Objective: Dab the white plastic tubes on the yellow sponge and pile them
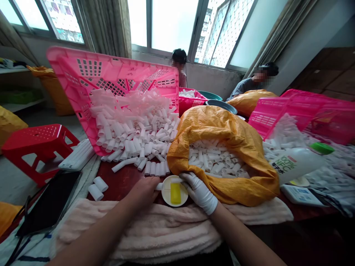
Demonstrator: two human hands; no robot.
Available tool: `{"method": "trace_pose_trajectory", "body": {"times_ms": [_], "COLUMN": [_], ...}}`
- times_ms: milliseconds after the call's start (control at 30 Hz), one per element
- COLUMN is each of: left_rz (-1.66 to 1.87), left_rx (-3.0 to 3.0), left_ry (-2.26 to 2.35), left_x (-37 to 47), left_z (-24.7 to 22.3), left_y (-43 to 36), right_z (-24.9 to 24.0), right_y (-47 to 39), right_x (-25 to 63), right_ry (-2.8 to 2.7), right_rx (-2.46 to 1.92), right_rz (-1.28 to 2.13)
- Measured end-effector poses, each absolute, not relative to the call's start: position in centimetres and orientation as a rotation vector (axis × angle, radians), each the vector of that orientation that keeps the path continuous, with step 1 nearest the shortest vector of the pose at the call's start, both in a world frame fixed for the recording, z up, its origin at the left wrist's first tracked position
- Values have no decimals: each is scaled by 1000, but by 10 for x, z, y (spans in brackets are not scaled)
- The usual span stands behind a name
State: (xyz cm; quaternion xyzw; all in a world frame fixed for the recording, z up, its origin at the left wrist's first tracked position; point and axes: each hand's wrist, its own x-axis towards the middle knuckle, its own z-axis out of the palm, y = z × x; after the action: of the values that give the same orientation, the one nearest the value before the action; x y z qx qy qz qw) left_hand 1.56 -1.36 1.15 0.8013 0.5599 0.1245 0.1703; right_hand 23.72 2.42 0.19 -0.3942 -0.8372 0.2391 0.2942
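A small round white dish [166, 197] lies in front of me with a yellow rectangular pad [175, 193] in it. At its left side my left hand [146, 187], bare, is closed on a short white plastic tube [159, 186]. My right hand [199, 192], in a white glove, is closed at the dish's upper right. Between its fingertips, over the dish's rim, shows the end of another white plastic tube [176, 180]. Just behind the hands several white tubes [156, 169] lie side by side on the dark red table [122, 178].
A tilted pink basket [113, 66] spills white tubes at the left. An orange woven sack [222, 120] of tubes stands right of centre. A bottle [298, 162] lies farther right. A phone [50, 203], red stool [36, 144] and pink towel [144, 236] are nearer. Two people sit behind.
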Motion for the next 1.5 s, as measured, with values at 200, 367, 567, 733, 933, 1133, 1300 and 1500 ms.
{"method": "trace_pose_trajectory", "body": {"times_ms": [200,367,567,733,933,1133,1300,1500], "left_rz": [390,376,369,352,317,345,340,394], "left_rx": [2289,2271,2290,2273,2285,2292,2318,2318], "left_ry": [1597,1594,1596,1603,1623,1619,1593,1602], "left_x": [14,13,13,14,14,15,14,13], "left_z": [8,6,5,7,10,9,9,4], "left_y": [-13,-13,-12,-12,-12,-12,-10,-11], "right_z": [3,-3,-1,-2,0,0,0,-6], "right_y": [24,26,23,24,23,23,23,27], "right_x": [236,241,241,241,240,244,246,255], "right_ry": [-2202,-2188,-2180,-2164,-2216,-2284,-2340,-2071], "right_rx": [-1073,-1058,-1058,-1031,-940,-968,-861,-918], "right_rz": [662,647,655,685,608,562,364,512]}}
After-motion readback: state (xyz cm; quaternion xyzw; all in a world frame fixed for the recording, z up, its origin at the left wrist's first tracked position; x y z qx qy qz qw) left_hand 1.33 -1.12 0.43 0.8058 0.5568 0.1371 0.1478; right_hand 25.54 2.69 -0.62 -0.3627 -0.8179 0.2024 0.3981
